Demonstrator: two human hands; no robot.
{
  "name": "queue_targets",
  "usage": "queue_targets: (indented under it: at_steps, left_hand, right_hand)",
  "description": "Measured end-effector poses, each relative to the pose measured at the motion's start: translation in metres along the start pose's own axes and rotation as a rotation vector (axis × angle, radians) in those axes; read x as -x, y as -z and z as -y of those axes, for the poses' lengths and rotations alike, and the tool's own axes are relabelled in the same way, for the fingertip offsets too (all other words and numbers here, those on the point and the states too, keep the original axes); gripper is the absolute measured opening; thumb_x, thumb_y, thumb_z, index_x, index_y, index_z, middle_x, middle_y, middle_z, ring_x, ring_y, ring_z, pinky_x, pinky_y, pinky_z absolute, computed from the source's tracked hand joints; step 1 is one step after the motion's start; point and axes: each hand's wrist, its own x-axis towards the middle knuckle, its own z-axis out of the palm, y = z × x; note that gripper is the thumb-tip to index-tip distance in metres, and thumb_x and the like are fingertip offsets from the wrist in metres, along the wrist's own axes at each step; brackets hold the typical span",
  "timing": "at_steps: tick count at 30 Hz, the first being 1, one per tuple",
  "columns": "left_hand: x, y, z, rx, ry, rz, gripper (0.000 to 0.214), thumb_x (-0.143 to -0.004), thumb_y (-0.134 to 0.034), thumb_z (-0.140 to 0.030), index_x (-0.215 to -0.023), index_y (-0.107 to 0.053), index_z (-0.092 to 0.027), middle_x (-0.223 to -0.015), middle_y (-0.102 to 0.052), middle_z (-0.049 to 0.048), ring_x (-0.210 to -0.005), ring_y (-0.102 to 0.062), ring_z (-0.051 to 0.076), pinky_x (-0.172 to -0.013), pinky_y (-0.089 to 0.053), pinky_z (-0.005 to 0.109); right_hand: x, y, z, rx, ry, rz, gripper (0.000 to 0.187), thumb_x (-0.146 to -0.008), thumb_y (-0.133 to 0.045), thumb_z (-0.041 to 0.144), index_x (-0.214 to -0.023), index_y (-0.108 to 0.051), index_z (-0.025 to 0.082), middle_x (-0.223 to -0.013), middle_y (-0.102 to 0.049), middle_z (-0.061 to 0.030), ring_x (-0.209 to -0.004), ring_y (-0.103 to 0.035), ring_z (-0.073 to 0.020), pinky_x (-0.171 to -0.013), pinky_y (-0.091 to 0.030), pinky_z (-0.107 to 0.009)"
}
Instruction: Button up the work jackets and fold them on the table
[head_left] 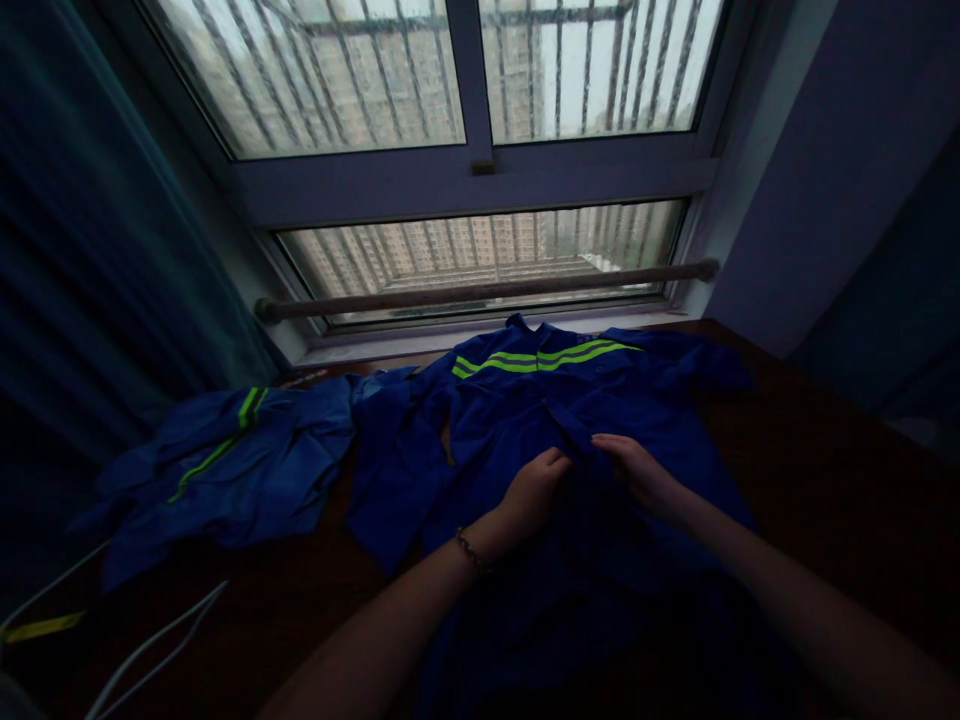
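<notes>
A dark blue work jacket (pixel 495 420) with bright yellow-green reflective stripes across its chest lies spread on the dark wooden surface, collar toward the window. My left hand (pixel 536 487), with a beaded bracelet at the wrist, is closed on the jacket's front near the middle. Just right of it, my right hand (pixel 630 465) pinches a raised fold of the same cloth, fingers pointing left. The lower part of the garment is lost in shadow. A second blue garment (pixel 292 470) with similar stripes lies crumpled to the left, close to the jacket's sleeve.
A window (pixel 480 180) with outside bars stands beyond the surface, crossed low down by a horizontal rail (pixel 487 292). Blue curtains (pixel 97 220) hang at the left. White cables (pixel 161 635) and a yellow strip (pixel 43 627) are at lower left. Dark wood (pixel 847 480) shows at right.
</notes>
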Motion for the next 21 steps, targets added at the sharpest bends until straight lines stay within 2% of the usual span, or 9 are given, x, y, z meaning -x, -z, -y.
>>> queue_targets:
  at_steps: [3,6,9,11,15,18,21]
  left_hand:
    - [-0.001,-0.003,0.004,0.01,0.101,-0.034,0.024,-0.077,-0.044,-0.016,-0.099,-0.051,-0.019,-0.098,-0.05,0.0065,-0.085,-0.051,0.017,-0.074,-0.042,0.027]
    - [-0.002,-0.004,0.006,0.008,0.155,-0.025,0.021,-0.074,-0.045,-0.015,-0.094,-0.051,-0.018,-0.093,-0.051,0.0057,-0.079,-0.051,0.016,-0.069,-0.042,0.027]
    - [-0.001,-0.001,0.006,0.071,0.2,-0.023,0.018,-0.069,-0.05,-0.013,-0.086,-0.051,-0.017,-0.085,-0.054,0.0043,-0.074,-0.051,0.016,-0.064,-0.041,0.025]
    - [-0.001,0.004,0.006,0.151,0.212,-0.022,0.016,-0.067,-0.051,-0.012,-0.083,-0.052,-0.016,-0.081,-0.056,0.0033,-0.071,-0.051,0.014,-0.062,-0.04,0.023]
    - [0.001,0.012,0.006,0.405,0.268,-0.025,0.011,-0.068,-0.052,-0.014,-0.079,-0.053,-0.015,-0.071,-0.058,0.0012,-0.061,-0.052,0.011,-0.052,-0.037,0.02]
    - [-0.001,0.016,0.002,0.736,0.456,0.017,0.016,-0.065,-0.059,-0.023,-0.074,-0.049,-0.014,-0.057,-0.056,-0.0018,-0.048,-0.05,0.009,-0.043,-0.036,0.018]
    - [-0.004,0.022,-0.004,1.052,0.612,0.093,0.028,-0.062,-0.064,-0.029,-0.076,-0.046,-0.014,-0.054,-0.059,-0.0006,-0.044,-0.054,0.011,-0.044,-0.041,0.02]
  right_hand:
    - [0.004,-0.005,-0.001,0.067,0.006,0.053,0.031,-0.068,-0.055,0.044,-0.076,-0.057,0.014,-0.064,-0.057,-0.0007,-0.057,-0.051,-0.0119,-0.054,-0.038,-0.023]
    - [0.003,-0.007,-0.004,0.307,0.073,0.008,0.021,-0.057,-0.064,0.028,-0.068,-0.053,0.014,-0.055,-0.049,0.0048,-0.051,-0.044,-0.0077,-0.048,-0.031,-0.019]
    - [0.003,-0.006,-0.007,0.437,0.131,0.047,0.01,-0.056,-0.054,0.014,-0.065,-0.052,0.014,-0.055,-0.049,0.0055,-0.051,-0.043,-0.007,-0.048,-0.03,-0.018]
    - [0.005,-0.006,-0.007,0.453,0.158,0.104,0.015,-0.057,-0.047,0.011,-0.068,-0.057,0.014,-0.063,-0.056,0.0031,-0.059,-0.049,-0.0095,-0.054,-0.035,-0.019]
    - [0.01,-0.009,-0.003,0.391,0.155,0.105,0.02,-0.061,-0.051,0.017,-0.078,-0.063,0.014,-0.076,-0.062,-0.0005,-0.073,-0.055,-0.0142,-0.069,-0.04,-0.024]
    - [0.013,-0.013,-0.001,0.315,0.132,0.04,0.023,-0.064,-0.056,0.027,-0.083,-0.063,0.014,-0.075,-0.063,-0.0013,-0.07,-0.056,-0.0143,-0.065,-0.041,-0.025]
    - [0.016,-0.017,0.0,0.273,0.144,-0.035,0.026,-0.061,-0.062,0.031,-0.081,-0.062,0.014,-0.073,-0.062,-0.0015,-0.067,-0.056,-0.0145,-0.061,-0.04,-0.025]
